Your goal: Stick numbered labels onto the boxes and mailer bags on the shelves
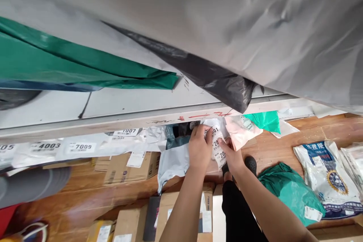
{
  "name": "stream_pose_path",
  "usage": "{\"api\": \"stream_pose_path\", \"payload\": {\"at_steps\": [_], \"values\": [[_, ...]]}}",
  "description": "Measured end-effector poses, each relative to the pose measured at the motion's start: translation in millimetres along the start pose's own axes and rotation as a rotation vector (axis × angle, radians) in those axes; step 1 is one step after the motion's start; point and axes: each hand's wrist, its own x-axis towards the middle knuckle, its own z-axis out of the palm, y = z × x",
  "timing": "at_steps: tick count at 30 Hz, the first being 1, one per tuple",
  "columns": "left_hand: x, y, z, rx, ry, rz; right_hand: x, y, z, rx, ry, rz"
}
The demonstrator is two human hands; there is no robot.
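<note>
My left hand [199,146] and my right hand [232,157] meet under the edge of a white shelf [113,121]. Both pinch a strip of white number labels [217,147] printed with black digits. The left fingers curl over the strip's upper end, and the right thumb and fingers press its lower part. Just behind the strip lie a pink mailer [241,130] and a white poly bag [172,162] that hangs off the shelf.
A large grey mailer [255,26], a green one [70,64] and a black bag [221,83] fill the top. Parcels labelled 4003, 7009 and 1007 [79,146] lie under the shelf. Cardboard boxes [127,166], a green bag [289,189] and printed sacks [326,174] sit on the wooden floor.
</note>
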Motion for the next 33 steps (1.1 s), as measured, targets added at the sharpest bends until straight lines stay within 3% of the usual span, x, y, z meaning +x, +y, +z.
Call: {"api": "stream_pose_path", "payload": {"at_steps": [2,6,10,14,16,19,23,24,28,30,33], "values": [[-1,-1,4.0,0.042,-0.009,0.026,-2,6,0,0.070,0.095,0.023],[2,-8,8.5,0.090,-0.010,0.046,-8,20,-17,0.066,0.107,0.104],[-2,-11,3.9,0.138,0.042,0.053,-29,21,-64,-0.020,0.105,0.169],[-32,2,3.0,0.255,0.280,0.066,-52,3,-109,0.014,-0.016,0.236],[-48,10,8.2,0.306,0.279,0.126,-53,-10,-119,0.041,-0.050,0.219],[-57,19,16.3,0.345,0.129,0.128,-39,-30,-117,0.026,-0.063,0.116],[-56,31,17.8,0.171,0.317,-0.107,-14,-52,-101,-0.027,-0.109,-0.042],[-57,34,18.4,0.068,0.276,-0.149,-10,-56,-98,-0.042,-0.129,-0.056],[-60,42,32.6,-0.386,-0.178,-0.349,-1,-59,-87,-0.138,-0.193,-0.064],[-60,43,42.1,-0.533,-0.163,-0.420,3,-53,-83,-0.187,-0.166,-0.076],[-54,40,47.8,-0.520,-0.105,-0.320,11,-39,-78,-0.226,-0.070,-0.065]]}}
